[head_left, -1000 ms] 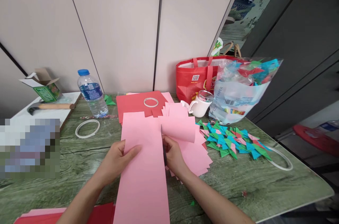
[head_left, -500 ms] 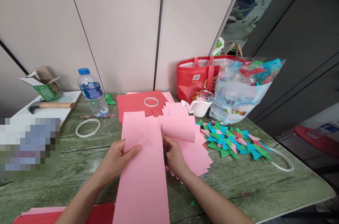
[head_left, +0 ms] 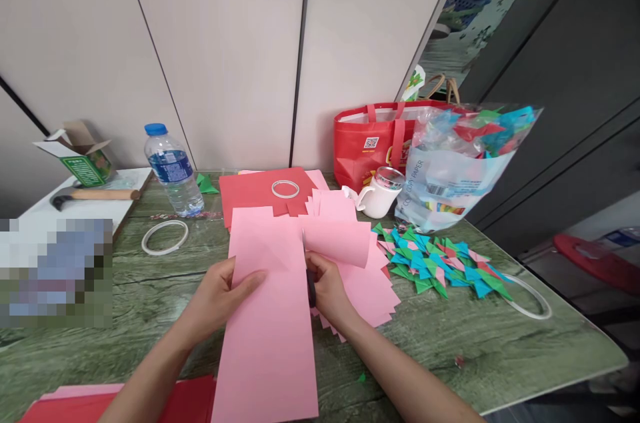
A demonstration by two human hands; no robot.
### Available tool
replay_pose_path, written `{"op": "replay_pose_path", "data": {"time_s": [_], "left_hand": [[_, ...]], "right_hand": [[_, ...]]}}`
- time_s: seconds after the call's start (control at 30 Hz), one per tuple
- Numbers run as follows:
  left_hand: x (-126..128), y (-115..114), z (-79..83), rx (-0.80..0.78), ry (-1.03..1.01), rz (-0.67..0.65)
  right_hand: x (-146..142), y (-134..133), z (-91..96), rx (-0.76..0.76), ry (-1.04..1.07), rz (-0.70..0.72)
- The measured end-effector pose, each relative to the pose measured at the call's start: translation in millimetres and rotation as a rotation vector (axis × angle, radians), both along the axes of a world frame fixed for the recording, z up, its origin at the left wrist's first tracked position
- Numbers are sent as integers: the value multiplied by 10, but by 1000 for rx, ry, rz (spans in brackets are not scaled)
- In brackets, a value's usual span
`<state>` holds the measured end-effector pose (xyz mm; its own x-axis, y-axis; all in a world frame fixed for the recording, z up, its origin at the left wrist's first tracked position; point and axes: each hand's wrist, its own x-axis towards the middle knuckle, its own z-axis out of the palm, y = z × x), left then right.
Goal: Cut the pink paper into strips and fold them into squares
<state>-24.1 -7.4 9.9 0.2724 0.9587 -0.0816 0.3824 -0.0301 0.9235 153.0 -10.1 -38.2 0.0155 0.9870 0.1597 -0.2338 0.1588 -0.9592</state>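
My left hand [head_left: 220,296] pinches the left edge of a long pink paper sheet [head_left: 270,329], thumb on top. My right hand [head_left: 327,289] is closed on dark-handled scissors [head_left: 310,286] whose thin blade points up along the sheet's right edge. To the blade's right a cut pink strip [head_left: 337,243] curls upward. A stack of pink squares [head_left: 370,289] lies fanned under my right wrist.
On the green wood-grain table [head_left: 475,343]: red paper [head_left: 255,189] with a white ring [head_left: 285,188], water bottle [head_left: 170,173], another ring [head_left: 164,237], white mug [head_left: 377,195], folded colourful triangles [head_left: 440,263], a clear bag of them [head_left: 460,163], red tote [head_left: 370,143], hammer [head_left: 93,194].
The blade has crept slightly farther up the pink sheet; both hands hold nearly the same places. The view shifted a little.
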Motion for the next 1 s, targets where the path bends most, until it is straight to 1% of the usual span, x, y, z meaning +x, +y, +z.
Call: {"op": "replay_pose_path", "data": {"time_s": [0.17,0.3,0.53,0.77,1.0], "left_hand": [[14,-24,44,-8,-14,6],[25,-39,63,-1,-9,14],[39,-56,92,-8,-23,15],[46,-59,90,-5,-15,16],[36,-58,82,10,1,17]], "right_hand": [[-10,-16,48,0,10,12],[-12,-30,81,-31,14,27],[0,-26,52,-33,13,18],[-10,-38,79,-23,-11,25],[13,-19,34,-29,37,39]]}}
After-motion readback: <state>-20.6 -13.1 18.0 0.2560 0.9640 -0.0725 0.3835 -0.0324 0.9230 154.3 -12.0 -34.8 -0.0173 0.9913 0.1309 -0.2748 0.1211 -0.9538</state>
